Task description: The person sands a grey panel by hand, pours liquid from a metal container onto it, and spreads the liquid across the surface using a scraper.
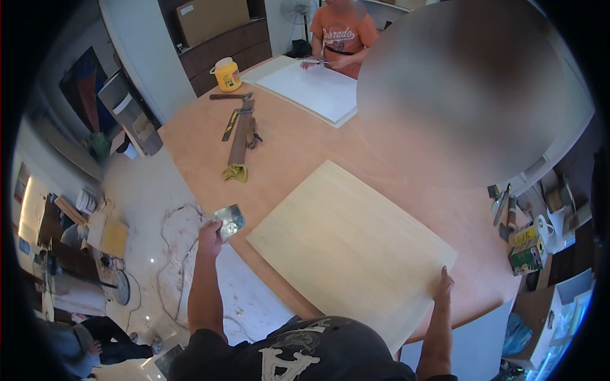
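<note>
We see the left hand (210, 233) closed around a small metal scraper (230, 221), just off the near-left corner of a pale wooden board (349, 247) lying flat on the orange table (286, 140). The right hand (443, 284) touches the board's right corner, and we cannot tell whether its fingers grip.

- A woodworking workshop: a broad wooden desk (298, 146) carries a pale board (349, 247), its near corner under the right grip (443, 284).
- The left grip (210, 232) holds a metal plate (230, 220); beyond it lie a hammer (230, 96), a timber strip (240, 138) and a yellow tub (227, 75).
- Left of the left grip, the floor (143, 184) is splashed white, with a loose cable (166, 219).
</note>
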Demonstrator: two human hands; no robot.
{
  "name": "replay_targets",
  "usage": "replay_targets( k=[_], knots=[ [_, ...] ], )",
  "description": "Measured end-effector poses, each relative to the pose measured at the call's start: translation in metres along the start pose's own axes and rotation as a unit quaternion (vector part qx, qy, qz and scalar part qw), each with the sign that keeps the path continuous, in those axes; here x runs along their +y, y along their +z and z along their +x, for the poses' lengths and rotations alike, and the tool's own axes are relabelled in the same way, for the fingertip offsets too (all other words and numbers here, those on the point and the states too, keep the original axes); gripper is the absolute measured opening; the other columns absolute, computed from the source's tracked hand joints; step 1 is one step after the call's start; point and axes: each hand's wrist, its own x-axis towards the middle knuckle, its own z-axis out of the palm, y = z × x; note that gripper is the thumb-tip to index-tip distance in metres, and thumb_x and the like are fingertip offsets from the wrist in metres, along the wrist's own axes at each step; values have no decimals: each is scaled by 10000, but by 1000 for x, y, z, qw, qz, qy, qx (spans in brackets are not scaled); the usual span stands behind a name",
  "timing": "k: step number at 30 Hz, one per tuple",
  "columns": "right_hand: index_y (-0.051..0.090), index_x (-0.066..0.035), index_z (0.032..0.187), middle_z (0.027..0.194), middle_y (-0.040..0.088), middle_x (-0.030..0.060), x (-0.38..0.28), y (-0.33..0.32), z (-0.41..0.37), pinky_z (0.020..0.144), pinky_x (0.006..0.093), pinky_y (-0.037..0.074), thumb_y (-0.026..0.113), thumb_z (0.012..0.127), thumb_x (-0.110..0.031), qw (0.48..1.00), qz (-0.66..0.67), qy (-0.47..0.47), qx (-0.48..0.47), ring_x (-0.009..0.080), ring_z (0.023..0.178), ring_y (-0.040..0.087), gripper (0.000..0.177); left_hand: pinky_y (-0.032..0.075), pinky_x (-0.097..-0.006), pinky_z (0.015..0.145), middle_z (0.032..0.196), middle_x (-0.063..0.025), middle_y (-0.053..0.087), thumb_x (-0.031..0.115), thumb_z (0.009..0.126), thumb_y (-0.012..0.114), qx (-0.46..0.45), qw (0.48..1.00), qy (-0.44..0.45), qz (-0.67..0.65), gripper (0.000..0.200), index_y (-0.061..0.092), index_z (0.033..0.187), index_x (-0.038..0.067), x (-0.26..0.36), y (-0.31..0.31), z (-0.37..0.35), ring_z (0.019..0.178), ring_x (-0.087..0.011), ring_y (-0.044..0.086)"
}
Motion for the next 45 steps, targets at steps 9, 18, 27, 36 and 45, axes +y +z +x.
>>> replay_targets(
  k=[9, 18, 27, 36, 45],
  knots=[
    [605, 10, 1332, 1315, 608, 245, -35, 7, -94, 994, 518, 500, 829, 811, -387, 854, -438, -100, 263, 438, 1184, 593, 692, 510, -374, 554, 864, -80, 724, 289, 928, 732, -143, 957, -138, 212, 227, 678, 955, 70, -116, 143, -17, 702, -206, 689],
    [666, -27, 1269, 1332, 596, 220, 28, -18, -339, 1082, 498, 424, 811, 812, -313, 839, -437, 66, 316, 410, 1272, 520, 558, 530, -473, 601, 821, -198, 700, 321, 868, 757, -154, 762, 111, 620, 366, 662, 882, -33, -198, 156, -20, 698, -356, 680],
    [580, -57, 1356, 1438, 522, 196, 111, -202, -484, 1040, 550, 458, 766, 855, -427, 675, -429, 355, 484, 379, 1346, 502, 650, 404, -324, 413, 714, -38, 625, 209, 949, 698, -142, 899, -209, 358, 134, 632, 929, 94, -193, 177, -96, 520, -153, 537],
    [576, 60, 1319, 1203, 671, 215, 226, -338, -557, 890, 458, 556, 678, 964, -426, 839, 396, 217, 303, 314, 1069, 673, 611, 370, -369, 518, 785, -8, 586, 224, 977, 669, -147, 892, -402, 148, 69, 613, 983, 182, -248, 177, -247, 619, -190, 483],
    [584, 49, 1320, 1236, 672, 184, 164, -313, -528, 894, 427, 598, 663, 1004, -280, 858, 371, 214, 284, 297, 1064, 686, 462, 515, -404, 728, 1038, -30, 712, 206, 993, 640, -443, 784, -423, 99, 184, 636, 1170, 156, -240, 232, -436, 979, -212, 689]
  ],
)
